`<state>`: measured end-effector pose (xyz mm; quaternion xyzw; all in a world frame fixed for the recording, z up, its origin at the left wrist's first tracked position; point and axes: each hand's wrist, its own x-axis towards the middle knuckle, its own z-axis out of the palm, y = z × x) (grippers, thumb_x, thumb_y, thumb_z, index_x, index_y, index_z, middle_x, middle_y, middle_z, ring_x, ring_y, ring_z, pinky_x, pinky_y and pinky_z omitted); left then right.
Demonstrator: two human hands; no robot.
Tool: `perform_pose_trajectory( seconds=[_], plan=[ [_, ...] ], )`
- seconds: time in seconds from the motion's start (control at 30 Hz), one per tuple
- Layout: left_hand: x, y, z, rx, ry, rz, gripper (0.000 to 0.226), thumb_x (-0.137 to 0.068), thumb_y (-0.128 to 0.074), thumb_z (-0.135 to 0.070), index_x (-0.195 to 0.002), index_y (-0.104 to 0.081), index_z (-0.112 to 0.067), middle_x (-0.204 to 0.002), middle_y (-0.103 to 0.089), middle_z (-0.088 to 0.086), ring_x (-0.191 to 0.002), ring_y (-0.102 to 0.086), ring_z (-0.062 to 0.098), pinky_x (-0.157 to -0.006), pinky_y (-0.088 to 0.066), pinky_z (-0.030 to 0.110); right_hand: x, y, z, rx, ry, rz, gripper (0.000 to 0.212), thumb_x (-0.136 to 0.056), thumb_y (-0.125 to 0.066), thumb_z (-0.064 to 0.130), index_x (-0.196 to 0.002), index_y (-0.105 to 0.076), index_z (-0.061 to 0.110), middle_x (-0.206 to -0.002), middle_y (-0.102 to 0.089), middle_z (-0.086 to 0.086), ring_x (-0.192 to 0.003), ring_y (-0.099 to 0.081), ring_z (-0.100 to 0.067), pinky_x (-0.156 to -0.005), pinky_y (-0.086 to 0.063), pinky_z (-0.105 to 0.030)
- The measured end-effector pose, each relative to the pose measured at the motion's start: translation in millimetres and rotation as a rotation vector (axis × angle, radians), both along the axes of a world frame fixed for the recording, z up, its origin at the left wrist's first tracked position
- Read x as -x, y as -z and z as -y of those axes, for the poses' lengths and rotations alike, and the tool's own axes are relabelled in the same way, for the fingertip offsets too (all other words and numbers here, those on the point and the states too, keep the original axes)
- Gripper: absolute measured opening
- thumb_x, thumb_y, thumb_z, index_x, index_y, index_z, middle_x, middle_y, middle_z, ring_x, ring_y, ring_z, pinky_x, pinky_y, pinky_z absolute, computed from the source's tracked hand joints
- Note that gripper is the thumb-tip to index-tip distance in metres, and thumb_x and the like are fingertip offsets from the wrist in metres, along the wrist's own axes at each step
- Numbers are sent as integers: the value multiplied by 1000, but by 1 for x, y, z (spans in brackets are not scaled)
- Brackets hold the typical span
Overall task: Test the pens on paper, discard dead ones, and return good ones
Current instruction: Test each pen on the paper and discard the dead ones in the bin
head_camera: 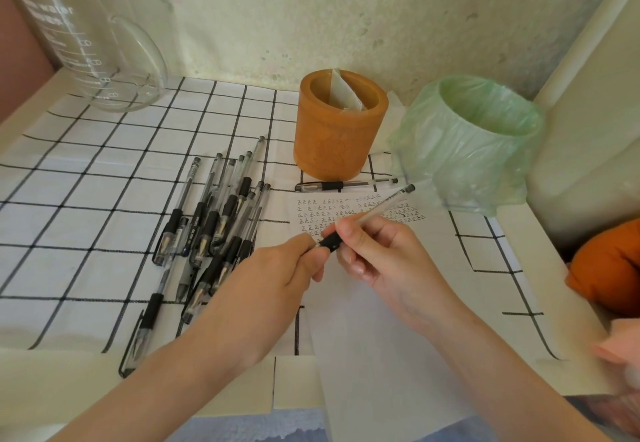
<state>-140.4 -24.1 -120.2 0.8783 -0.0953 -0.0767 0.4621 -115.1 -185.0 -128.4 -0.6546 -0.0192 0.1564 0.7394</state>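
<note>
A clear pen with a black grip [382,204] is held over the white paper [374,303], both hands on it. My right hand [375,254] grips its black section and barrel; my left hand [291,268] pinches the tip end, where a cap may be. Rows of small test marks [360,211] fill the paper's top. A pile of several similar pens [214,226] lies left of the paper on the checked cloth. One capped pen [346,185] lies apart, in front of the orange pen holder [341,129]. A bin lined with a green bag [471,143] stands at the right.
A large glass measuring jug [86,43] stands at the back left. The wall runs close behind the holder and bin. A white board edge [571,60] rises at the right, with an orange object [609,268] below it. The cloth's grid [86,181] spreads left of the pens.
</note>
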Motion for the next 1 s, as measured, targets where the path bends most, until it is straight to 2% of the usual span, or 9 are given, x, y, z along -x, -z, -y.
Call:
perform_pose_trajectory(
  seconds=[0.1,0.17,0.23,0.33,0.43,0.6,0.73,0.87,1.0],
  plan=[
    [-4,-4,4,-51,-24,-98,36,-92,-30,-47,-76,-54,-26,-59,-48,-7,-52,-46,5,-55,-36,27,-2,4,-7,6,61,-51,31,-80,-60,36,-79,-67,6,-57,-57,-3,-48,-47,-13,-44,-35,-18],
    [-4,-8,4,-275,-6,-31,53,-82,-16,-64,-88,-52,-26,-67,-55,-6,-63,-55,9,-63,-47,30,-6,4,-6,-19,108,-80,31,-82,-60,35,-76,-68,6,-61,-63,-7,-51,-54,-14,-46,-41,-19],
    [-3,-9,-2,-511,-50,96,62,-74,-6,-70,-95,-47,-29,-71,-57,-7,-65,-58,9,-63,-51,29,-14,0,2,-43,179,-142,33,-87,-57,33,-80,-68,3,-65,-66,-10,-54,-58,-15,-47,-45,-19],
    [-5,-7,-16,-822,-130,180,49,-86,-12,-61,-96,-45,-26,-69,-54,-9,-60,-57,7,-57,-51,23,-25,-8,14,-56,244,-260,42,-96,-48,35,-90,-62,-4,-70,-70,-14,-54,-60,-15,-46,-47,-18],
    [-7,-3,-23,-981,-156,171,31,-95,-26,-49,-101,-36,-20,-69,-47,-9,-53,-49,6,-45,-38,18,-33,-14,18,-69,179,-300,46,-99,-44,32,-104,-56,-12,-79,-73,-19,-53,-62,-15,-44,-47,-19],
    [-2,-2,-21,-1152,-194,131,21,-96,-42,-37,-100,-32,-18,-56,-37,-10,-40,-29,1,-36,-19,17,-41,-15,18,137,160,-192,33,-99,-45,15,-113,-55,-13,-76,-71,-17,-52,-59,-15,-43,-42,-19],
    [-1,-4,-23,-1218,-209,43,21,-91,-53,-34,-100,-39,-20,-52,-37,-10,-37,-23,2,-34,-13,18,-41,-13,16,143,178,-135,21,-97,-47,7,-111,-57,-4,-70,-70,-14,-50,-57,-14,-43,-40,-20],
    [-4,-1,-22,-1131,-192,135,15,-98,-36,-34,-100,-36,-19,-58,-36,-10,-44,-29,3,-39,-20,17,-39,-7,17,161,173,-121,20,-98,-46,6,-115,-54,2,-69,-70,-12,-48,-56,-14,-43,-40,-20],
    [-3,0,-20,-1063,-185,183,22,-99,-28,-38,-90,-36,-19,-61,-37,-10,-48,-34,6,-43,-26,17,-36,-8,18,202,136,-100,18,-97,-48,9,-108,-61,2,-69,-70,-11,-48,-53,-15,-42,-39,-20]
  ],
)
